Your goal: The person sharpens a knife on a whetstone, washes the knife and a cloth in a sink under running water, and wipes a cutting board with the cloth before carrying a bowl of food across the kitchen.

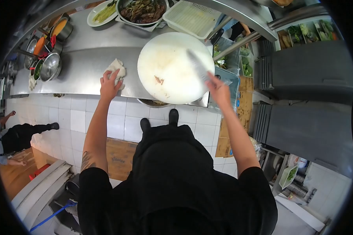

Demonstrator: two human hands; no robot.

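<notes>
Occupying the middle of the counter [82, 68] is a round white cutting board [161, 53], its near edge slightly overhanging the counter's front. Item, knife [197, 64]: lying within the grasp of the right hand [219, 91], whose fingers are closing around the handle end; the blade is extending from that hand toward the far left, over the board's right half, and is appearing blurred, so whether it is touching the surface is not showing clearly. Item, cloth [117, 68]: off-white, crumpled, sitting on the bare metal left of the board and standing apart from it; the left hand [110, 84] is resting its spread, bent fingers on the cloth's near side, though whether they are gripping or merely pressing cannot be told. The board is thus lying between the two hands, with the knife reaching in from the right and the cloth staying outside on the left. Item, brown scraps [159, 80]: lying on the board's near left part, between cloth and knife. Beyond the board, a white plastic basket [192, 19] is standing near a metal bowl [141, 24] that is holding dark food.
</notes>
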